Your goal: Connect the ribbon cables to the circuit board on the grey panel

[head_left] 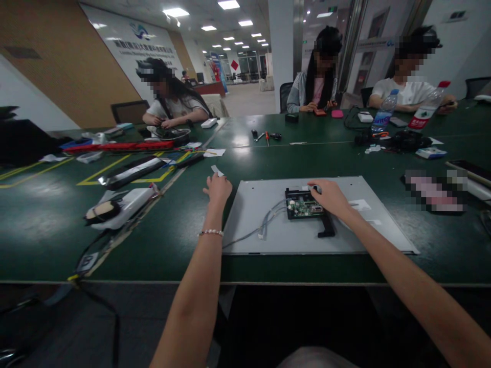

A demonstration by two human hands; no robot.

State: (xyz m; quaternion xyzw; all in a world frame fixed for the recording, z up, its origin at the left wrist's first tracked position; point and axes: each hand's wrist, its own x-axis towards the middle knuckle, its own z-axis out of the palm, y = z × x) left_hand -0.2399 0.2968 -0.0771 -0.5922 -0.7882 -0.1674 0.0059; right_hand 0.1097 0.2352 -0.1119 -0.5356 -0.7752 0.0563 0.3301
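A flat light-grey panel (264, 204) lies on the table in front of me. On it is a green circuit board (301, 207) in a black plastic bracket (327, 227), with thin grey cables (264, 223) running off to the left. My right hand (330, 198) is over the upper right of the board, its fingers closed at the bracket's edge around a small greyish thing I cannot make out. Just beyond the panel's left edge, my left hand (218, 188) is raised, with a small pale strip (217, 170) at its fingertips.
Several hand tools, including a screwdriver (267, 138), lie farther back. To the left are a white device (132, 207) and a long black bar (132, 171). Two bottles, one blue-capped (383, 112), stand at the right. Three people sit across the table.
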